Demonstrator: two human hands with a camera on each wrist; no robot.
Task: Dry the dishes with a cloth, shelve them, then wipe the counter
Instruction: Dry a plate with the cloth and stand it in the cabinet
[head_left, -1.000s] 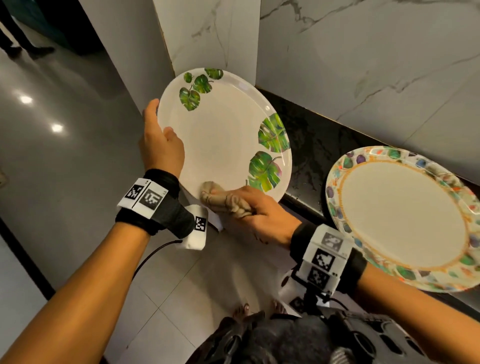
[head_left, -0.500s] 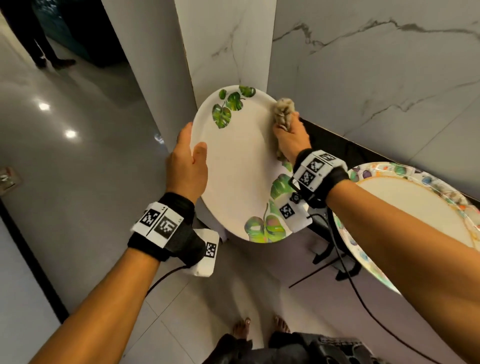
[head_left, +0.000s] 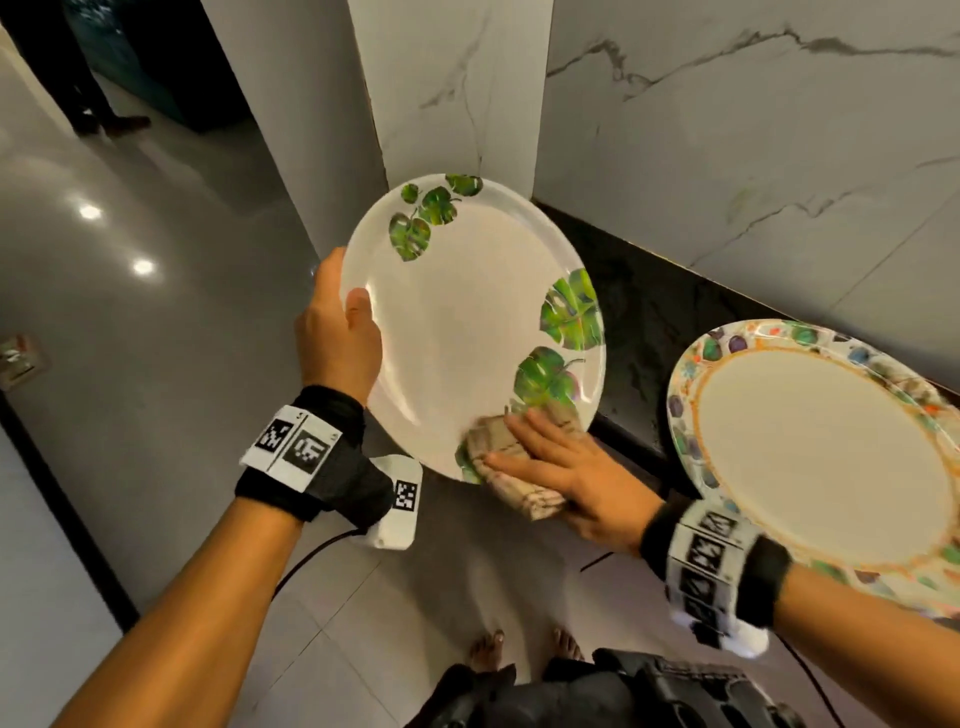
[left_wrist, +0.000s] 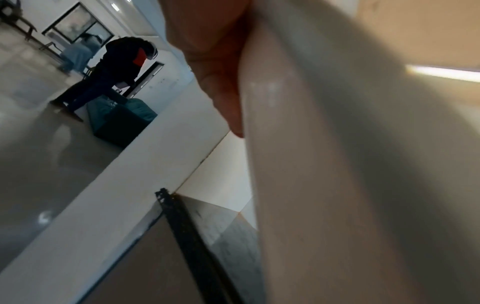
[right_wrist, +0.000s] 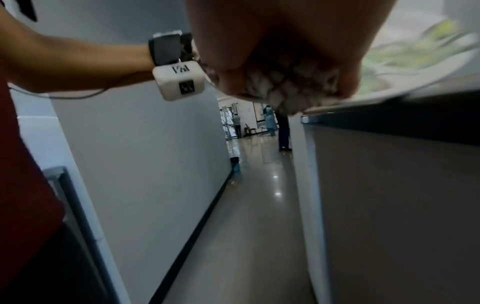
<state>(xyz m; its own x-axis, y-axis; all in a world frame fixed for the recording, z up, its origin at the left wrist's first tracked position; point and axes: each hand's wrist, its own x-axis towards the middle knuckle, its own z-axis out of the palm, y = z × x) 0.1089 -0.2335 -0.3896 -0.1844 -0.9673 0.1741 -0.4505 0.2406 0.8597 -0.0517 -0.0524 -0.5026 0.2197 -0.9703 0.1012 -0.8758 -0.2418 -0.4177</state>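
Note:
A white plate with green leaf prints (head_left: 467, 322) is held tilted above the floor, just off the counter's left end. My left hand (head_left: 343, 322) grips its left rim, thumb on the face and fingers behind; its underside (left_wrist: 350, 164) fills the left wrist view. My right hand (head_left: 550, 457) holds a bunched beige cloth (head_left: 535, 501) and presses it on the plate's lower right rim, over a leaf print. In the right wrist view the cloth (right_wrist: 283, 86) bulges out between thumb and fingers.
A larger plate with a colourful dotted rim (head_left: 685, 410) lies on the black counter (head_left: 639, 322) at the right, overhanging its front edge. White marble wall stands behind. Grey tiled floor lies below, with people far down the corridor (right_wrist: 283, 131).
My right hand swept the cloth from the plate's lower edge up to its top right rim and back down to the lower right rim. The plate turned edge-on, then faced me again.

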